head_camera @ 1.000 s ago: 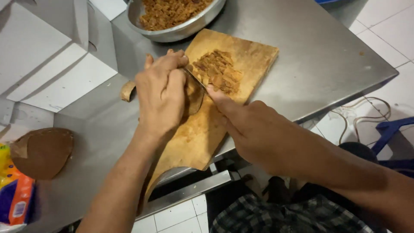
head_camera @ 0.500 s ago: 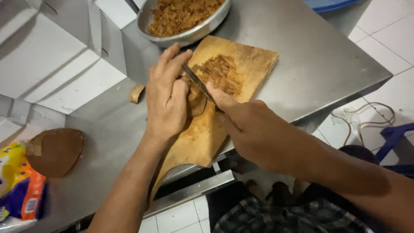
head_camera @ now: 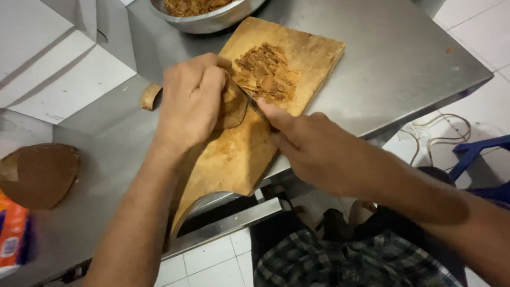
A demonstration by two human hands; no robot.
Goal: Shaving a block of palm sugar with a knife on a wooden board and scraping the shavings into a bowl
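Note:
A wooden cutting board point(head_camera: 313, 53) lies on a steel table point(head_camera: 398, 64). A pile of chopped brown pieces point(head_camera: 265, 72) sits on the board's far half. My left hand point(head_camera: 191, 101) is curled over a brown block point(head_camera: 234, 109) and holds it down on the board. My right hand point(head_camera: 308, 143) grips a knife point(head_camera: 254, 105) whose blade rests against the block, right beside the left fingers. Most of the block is hidden under my left hand.
A metal bowl point(head_camera: 212, 21) with more brown shavings stands beyond the board. A small brown chunk point(head_camera: 150, 96) lies left of my left hand. A large brown half-disc point(head_camera: 40, 172) and a colourful packet point(head_camera: 13, 234) sit at the left. A blue stool point(head_camera: 478, 151) stands at the right.
The view has shifted and closed in on the board. My left hand has curled tighter over the block, and the knife has stayed at the block's edge while the chopped pile grew slightly.

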